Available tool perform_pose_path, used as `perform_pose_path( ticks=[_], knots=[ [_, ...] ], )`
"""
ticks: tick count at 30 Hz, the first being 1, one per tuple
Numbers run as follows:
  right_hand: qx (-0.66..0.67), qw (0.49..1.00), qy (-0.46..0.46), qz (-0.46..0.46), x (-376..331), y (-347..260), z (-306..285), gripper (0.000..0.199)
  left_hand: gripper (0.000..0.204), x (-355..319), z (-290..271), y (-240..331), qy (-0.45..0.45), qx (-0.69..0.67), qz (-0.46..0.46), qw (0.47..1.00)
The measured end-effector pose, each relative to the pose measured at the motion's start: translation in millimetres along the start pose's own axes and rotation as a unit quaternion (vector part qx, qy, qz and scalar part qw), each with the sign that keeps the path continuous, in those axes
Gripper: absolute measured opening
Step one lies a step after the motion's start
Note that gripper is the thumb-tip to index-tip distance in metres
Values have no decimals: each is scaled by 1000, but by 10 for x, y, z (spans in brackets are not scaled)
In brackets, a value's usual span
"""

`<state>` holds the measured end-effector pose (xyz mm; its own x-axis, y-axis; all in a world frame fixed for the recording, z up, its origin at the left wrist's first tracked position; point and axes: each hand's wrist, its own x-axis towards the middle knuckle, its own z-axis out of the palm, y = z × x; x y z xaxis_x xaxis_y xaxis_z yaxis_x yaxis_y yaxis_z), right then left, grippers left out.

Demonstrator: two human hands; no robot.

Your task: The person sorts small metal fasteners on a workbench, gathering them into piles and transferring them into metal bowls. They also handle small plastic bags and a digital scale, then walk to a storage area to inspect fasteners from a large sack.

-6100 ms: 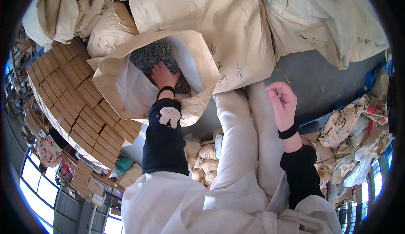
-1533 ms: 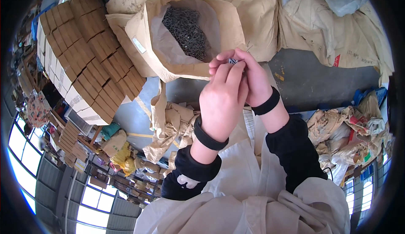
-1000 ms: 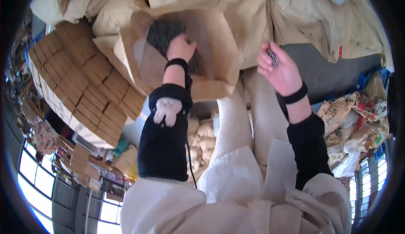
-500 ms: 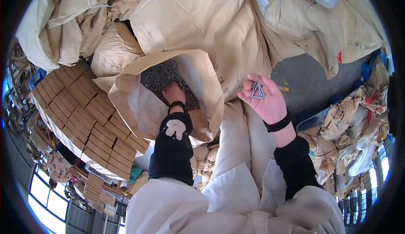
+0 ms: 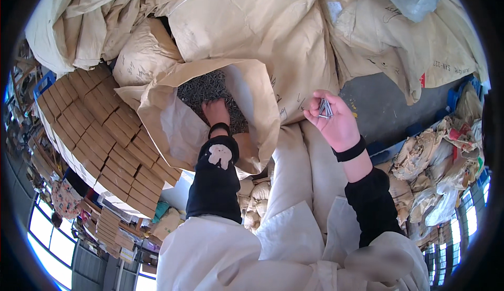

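Note:
An open brown paper sack point(image 5: 265, 107) with a pale liner stands in front of me. Inside it lies a heap of small grey metal screws point(image 5: 202, 89). My left hand point(image 5: 216, 113) reaches down into the sack and rests on the heap, its fingertips partly sunk among the screws, so I cannot see what they grip. Outside the sack, to its right, my right hand point(image 5: 337, 123) is raised palm up. Its fingers curl around a few shiny screws point(image 5: 325, 109), which lie across the palm and fingers.
Large filled tan sacks point(image 5: 247, 23) stand behind the open one. Rows of small brown cartons point(image 5: 105, 139) are stacked at the left. Grey floor point(image 5: 378, 104) shows at the right, with crumpled bags and wrapping point(image 5: 420, 160) beyond it.
My left hand stays in the heap, its fingers shifted slightly. My right hand still holds the screws, its fingers a little more curled. The view has tilted slightly.

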<state>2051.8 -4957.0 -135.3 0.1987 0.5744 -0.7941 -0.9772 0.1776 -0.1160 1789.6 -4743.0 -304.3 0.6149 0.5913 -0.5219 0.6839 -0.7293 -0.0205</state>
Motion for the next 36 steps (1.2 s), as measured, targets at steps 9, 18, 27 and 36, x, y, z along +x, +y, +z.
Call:
perform_pose_path(
  ticks=[9,18,27,36],
  knots=[
    [4,1000,-7,11,-19,48,-83,25,19,-74,-44,-118,23,-241,-128,962],
    [-4,994,-99,52,-229,196,352,44,10,-792,-1940,687,35,-795,-25,606],
    [102,978,-152,98,-623,335,1016,54,18,-1314,-2870,1350,191,-541,187,797],
    [72,981,-159,83,-807,254,941,60,15,-1478,-2869,1491,234,-470,171,834]
  ],
)
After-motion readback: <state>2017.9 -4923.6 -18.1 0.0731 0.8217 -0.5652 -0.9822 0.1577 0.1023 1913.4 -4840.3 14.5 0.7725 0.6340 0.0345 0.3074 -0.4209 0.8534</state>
